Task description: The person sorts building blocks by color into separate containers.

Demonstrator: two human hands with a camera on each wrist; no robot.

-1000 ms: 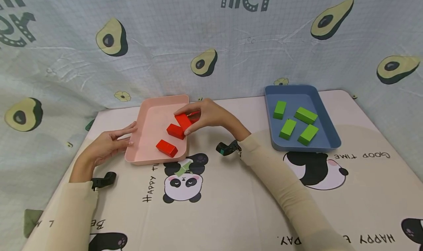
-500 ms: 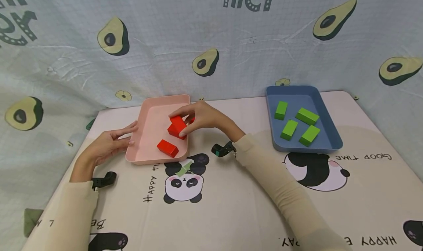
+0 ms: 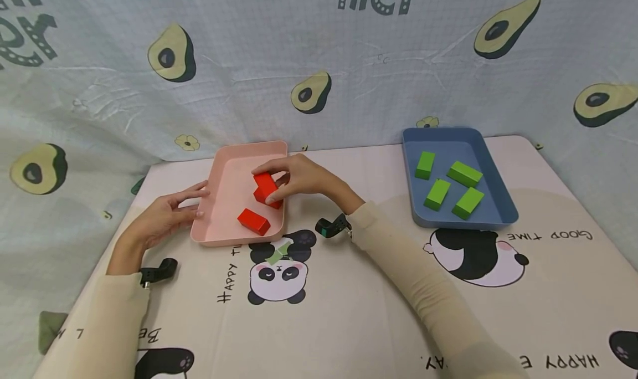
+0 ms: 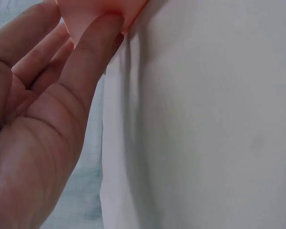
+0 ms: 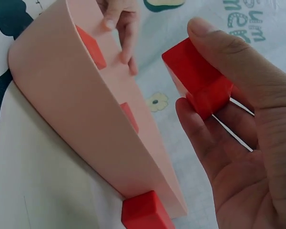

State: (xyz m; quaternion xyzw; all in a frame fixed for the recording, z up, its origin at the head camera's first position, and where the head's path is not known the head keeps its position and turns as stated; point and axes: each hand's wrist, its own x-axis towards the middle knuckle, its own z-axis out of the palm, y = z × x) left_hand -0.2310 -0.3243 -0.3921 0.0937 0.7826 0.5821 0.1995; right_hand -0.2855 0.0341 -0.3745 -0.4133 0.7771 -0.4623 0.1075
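My right hand (image 3: 304,177) pinches a red block (image 3: 265,184) between thumb and fingers, low over the pink tray (image 3: 224,188). In the right wrist view the held red block (image 5: 198,74) is tilted, one corner toward the camera. Directly below it in the head view is a second, partly covered red block (image 3: 259,196). Another red block (image 3: 254,221) lies near the tray's front. Outside the tray's right wall is one more red block (image 5: 145,210); my hand hides it from the head view. The extended fingertips of my left hand (image 3: 164,215) touch the tray's left rim.
To the right stands a blue tray (image 3: 463,224) with several green blocks (image 3: 437,194) in it. A printed cloth (image 3: 349,312) covers the table. Behind rises a hanging fabric sheet (image 3: 374,80) with avocado prints.
My right hand has carried the red block a little left, farther over the pink tray and the block lying there. The left hand keeps its place at the rim.
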